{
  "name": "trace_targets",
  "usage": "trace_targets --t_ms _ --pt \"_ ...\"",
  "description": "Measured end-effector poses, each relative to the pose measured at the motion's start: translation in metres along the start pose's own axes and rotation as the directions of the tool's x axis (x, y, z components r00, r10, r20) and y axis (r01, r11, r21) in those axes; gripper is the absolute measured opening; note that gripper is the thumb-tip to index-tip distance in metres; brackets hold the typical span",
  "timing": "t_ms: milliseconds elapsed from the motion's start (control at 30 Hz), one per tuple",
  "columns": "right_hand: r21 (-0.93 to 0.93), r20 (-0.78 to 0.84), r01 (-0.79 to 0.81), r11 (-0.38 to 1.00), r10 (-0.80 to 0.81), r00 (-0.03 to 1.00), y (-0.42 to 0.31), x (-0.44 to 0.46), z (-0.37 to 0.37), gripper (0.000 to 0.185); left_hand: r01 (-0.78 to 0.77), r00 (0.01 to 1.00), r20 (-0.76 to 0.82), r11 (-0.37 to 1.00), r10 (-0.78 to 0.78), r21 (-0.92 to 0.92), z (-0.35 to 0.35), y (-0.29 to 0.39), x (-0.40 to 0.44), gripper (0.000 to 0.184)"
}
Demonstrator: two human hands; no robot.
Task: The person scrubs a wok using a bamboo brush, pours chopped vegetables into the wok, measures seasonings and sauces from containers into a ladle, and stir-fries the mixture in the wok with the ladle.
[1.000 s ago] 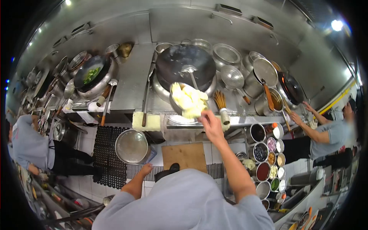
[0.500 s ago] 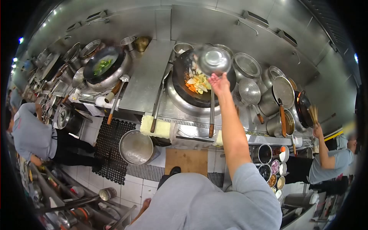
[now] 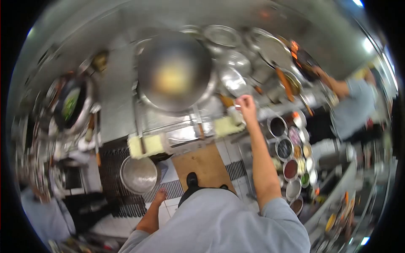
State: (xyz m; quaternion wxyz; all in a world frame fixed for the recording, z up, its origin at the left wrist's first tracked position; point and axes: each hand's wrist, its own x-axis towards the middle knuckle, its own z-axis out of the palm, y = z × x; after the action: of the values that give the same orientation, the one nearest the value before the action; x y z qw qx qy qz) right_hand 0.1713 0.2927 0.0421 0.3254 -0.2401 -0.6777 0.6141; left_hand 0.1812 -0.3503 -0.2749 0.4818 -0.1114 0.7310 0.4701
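Note:
My right hand (image 3: 247, 106) reaches forward over the front edge of the stove, fingers curled closed. What they hold, if anything, I cannot make out. Beside the fingertips lies a brown handle (image 3: 226, 100) with a white wrap. Beyond the hand are a shiny perforated skimmer (image 3: 233, 81) and a metal bowl (image 3: 236, 61). To the left sits a large black wok (image 3: 147, 63), badly blurred, with pale yellow food (image 3: 172, 79) inside. Low at my left side hangs my left hand (image 3: 160, 195), its fingers loose and nothing visible in them.
Folded yellow cloths (image 3: 147, 145) lie along the stove edge. A large metal pot (image 3: 139, 175) stands on the floor at left. Several ingredient containers (image 3: 291, 169) stand at right. One co-worker (image 3: 354, 105) handles a pan at right; another (image 3: 48, 213) is at left.
My right hand has left the wok area and come back toward the stove edge; the metal bowl is no longer in it. The view has swung right. My left hand shows more.

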Motion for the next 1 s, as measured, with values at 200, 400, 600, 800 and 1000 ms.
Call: trace_targets --t_ms 200,400,600,800,1000 --pt "-0.558 -0.423 -0.122 0.821 -0.155 0.893 -0.045 -0.198 -0.169 0.026 -0.271 0.913 0.354 0.951 0.205 0.149 0.015 0.067 0.049 0.036" --pt "-0.460 -0.886 -0.421 0.782 -0.376 0.270 -0.095 -0.468 -0.339 0.026 -0.287 0.849 0.522 0.760 -0.080 0.583 0.152 0.122 0.047 0.037" --pt "-0.165 -0.688 -0.612 0.774 -0.535 -0.490 -0.113 -0.759 -0.371 0.021 -0.468 0.754 0.642 0.574 -0.139 0.673 0.285 0.155 0.039 0.038" --pt "0.136 -0.387 -0.606 0.784 -0.521 -0.761 -0.096 -0.944 -0.304 0.028 -0.573 0.695 0.706 0.489 -0.135 0.657 0.356 0.166 0.014 0.039" --pt "0.150 -0.574 -0.394 0.907 -0.244 -0.781 -0.110 -0.915 -0.296 0.049 -0.634 0.648 0.756 0.482 -0.093 0.604 0.369 0.158 0.013 0.040"
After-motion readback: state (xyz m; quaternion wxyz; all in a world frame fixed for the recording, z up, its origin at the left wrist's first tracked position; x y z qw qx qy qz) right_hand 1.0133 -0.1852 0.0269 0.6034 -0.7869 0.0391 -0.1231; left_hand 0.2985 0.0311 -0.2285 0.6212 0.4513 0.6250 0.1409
